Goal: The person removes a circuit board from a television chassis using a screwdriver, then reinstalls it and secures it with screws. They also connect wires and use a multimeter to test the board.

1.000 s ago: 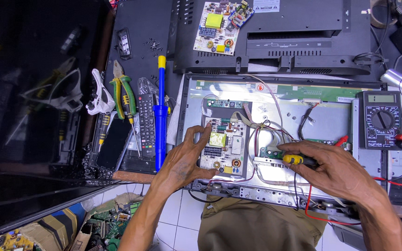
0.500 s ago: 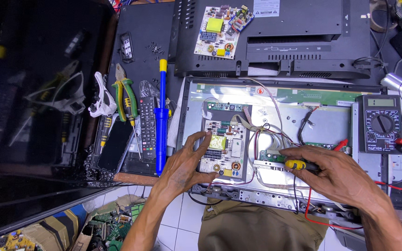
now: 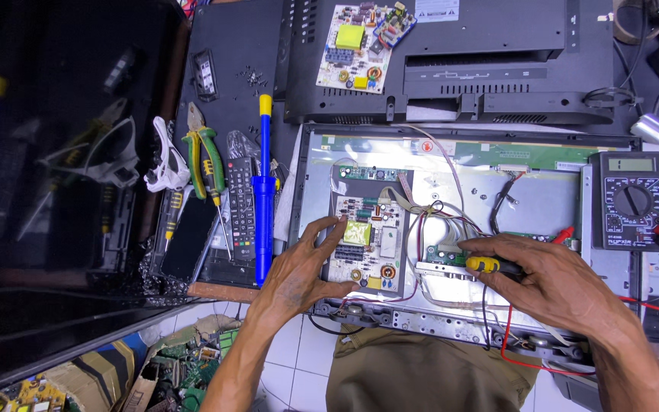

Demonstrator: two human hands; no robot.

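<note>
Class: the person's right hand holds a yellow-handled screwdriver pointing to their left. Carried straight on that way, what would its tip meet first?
Probably the small green circuit board right beside the right hand and screwdriver; depth is unclear.

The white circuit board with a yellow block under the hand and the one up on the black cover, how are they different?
The white circuit board under the left hand sits inside the open metal chassis with wires attached; the left hand touches it. The white circuit board on the black plastic cover lies loose, tilted, untouched. Both carry a yellow block.

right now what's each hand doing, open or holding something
Left hand: open, fingers spread, fingertips resting on the white rectangular circuit board.
Right hand: closed on the yellow-handled screwdriver.
</note>
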